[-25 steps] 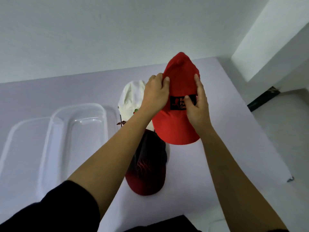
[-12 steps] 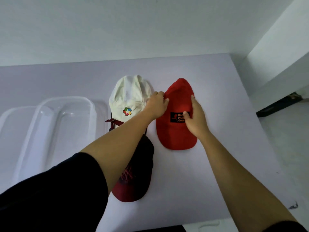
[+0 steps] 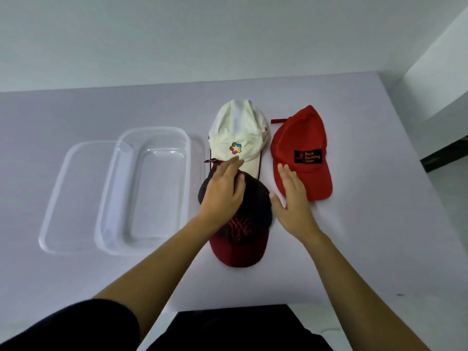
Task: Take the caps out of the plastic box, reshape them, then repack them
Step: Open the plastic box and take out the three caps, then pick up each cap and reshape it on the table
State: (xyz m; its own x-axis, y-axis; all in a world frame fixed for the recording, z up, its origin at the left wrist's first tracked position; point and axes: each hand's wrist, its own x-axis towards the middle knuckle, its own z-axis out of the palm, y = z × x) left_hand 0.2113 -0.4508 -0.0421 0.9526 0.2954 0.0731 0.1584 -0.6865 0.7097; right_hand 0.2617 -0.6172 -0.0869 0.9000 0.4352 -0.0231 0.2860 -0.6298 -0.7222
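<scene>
From the head view we look down on a pale lilac counter (image 3: pixel 367 236) that meets a plain white wall (image 3: pixel 177 34) at its far edge. To the right the counter ends, and a strip of grey floor (image 3: pixel 450 198) shows under a white corner. All three caps are out and lie right of centre. The white cap (image 3: pixel 238 133) is the farthest, and the red cap (image 3: pixel 301 138) lies just beside it on the right with its brim pointing near. The dark cap (image 3: pixel 243 239), with its maroon brim toward us, overlaps the white cap's brim. Our left hand (image 3: pixel 222 193) lies flat on the dark cap's crown, its fingers straight and reaching onto the white brim, gripping nothing. Our right hand (image 3: pixel 293 201) is spread just as flat over the left side of the red cap's brim, its thumb out toward the dark cap. We cannot tell whether it touches. The clear plastic box (image 3: pixel 187 148) stands left of the caps, holding nothing. Its lid (image 3: pixel 63 188) lies against the box's left side, and dark sleeves frame the near edge.
</scene>
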